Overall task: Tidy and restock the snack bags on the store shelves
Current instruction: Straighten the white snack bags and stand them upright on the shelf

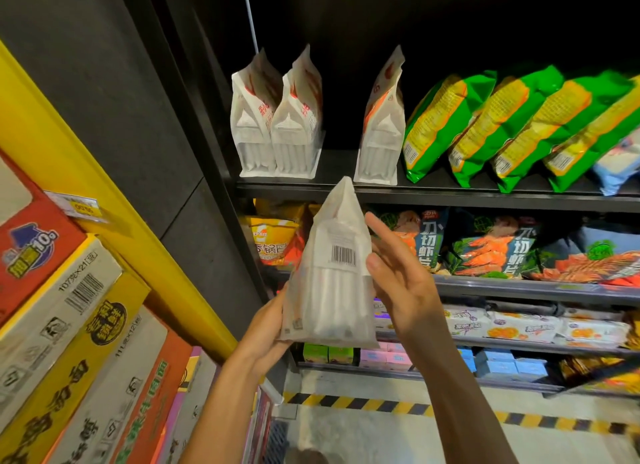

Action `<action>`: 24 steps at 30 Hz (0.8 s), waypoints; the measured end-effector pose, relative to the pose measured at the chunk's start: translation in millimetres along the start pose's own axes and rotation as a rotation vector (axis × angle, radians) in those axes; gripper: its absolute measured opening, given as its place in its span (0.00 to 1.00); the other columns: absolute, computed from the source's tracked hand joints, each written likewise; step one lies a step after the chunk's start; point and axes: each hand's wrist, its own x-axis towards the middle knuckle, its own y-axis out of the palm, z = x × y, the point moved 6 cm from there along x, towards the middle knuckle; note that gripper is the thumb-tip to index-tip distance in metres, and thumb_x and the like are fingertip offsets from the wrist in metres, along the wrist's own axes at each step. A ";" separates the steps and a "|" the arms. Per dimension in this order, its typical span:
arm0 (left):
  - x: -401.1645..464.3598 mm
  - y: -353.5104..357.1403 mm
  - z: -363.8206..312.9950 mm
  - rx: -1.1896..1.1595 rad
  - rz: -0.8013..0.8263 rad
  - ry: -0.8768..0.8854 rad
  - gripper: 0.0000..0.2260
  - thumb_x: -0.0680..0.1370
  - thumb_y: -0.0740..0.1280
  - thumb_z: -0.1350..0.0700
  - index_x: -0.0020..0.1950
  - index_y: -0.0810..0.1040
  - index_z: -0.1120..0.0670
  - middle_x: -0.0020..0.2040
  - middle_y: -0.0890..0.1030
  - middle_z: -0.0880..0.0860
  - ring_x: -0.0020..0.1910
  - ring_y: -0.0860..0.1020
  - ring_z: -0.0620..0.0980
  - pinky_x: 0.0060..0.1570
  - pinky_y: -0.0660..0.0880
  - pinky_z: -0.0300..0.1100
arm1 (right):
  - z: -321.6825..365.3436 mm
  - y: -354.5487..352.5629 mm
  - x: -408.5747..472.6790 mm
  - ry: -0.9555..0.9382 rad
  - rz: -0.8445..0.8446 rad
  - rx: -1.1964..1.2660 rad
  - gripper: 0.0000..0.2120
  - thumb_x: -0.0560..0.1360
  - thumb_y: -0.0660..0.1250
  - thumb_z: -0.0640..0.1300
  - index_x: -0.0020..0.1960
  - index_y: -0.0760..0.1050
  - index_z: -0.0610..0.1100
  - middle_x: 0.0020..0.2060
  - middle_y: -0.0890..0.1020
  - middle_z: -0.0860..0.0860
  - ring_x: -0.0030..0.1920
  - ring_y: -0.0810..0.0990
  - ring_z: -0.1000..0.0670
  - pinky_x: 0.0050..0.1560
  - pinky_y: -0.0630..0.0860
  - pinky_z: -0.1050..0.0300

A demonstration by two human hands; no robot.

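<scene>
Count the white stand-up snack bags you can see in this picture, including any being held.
4. Two stand side by side at the top shelf's left end, one stands alone right of a gap, and one is held below the shelf. More may be hidden behind them.

A single head-worn wide-angle view is given, aimed forward and tilted upward at the dark shelves (450, 190), which are seen from close by; the floor (381, 429) is caught below, seemingly bent by the lens.

Bag I'm holding (330, 273) shows only a barcode; carton (59, 290) reads "107g×21", I think; red box (31, 252) "10".
</scene>
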 end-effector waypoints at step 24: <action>-25.0 2.1 -35.5 0.133 0.060 0.297 0.17 0.82 0.65 0.53 0.70 0.76 0.55 0.63 0.84 0.54 0.60 0.84 0.52 0.51 0.82 0.40 | -48.2 -47.0 -23.0 0.442 0.156 0.056 0.26 0.78 0.62 0.58 0.76 0.68 0.56 0.68 0.81 0.52 0.67 0.81 0.48 0.65 0.79 0.46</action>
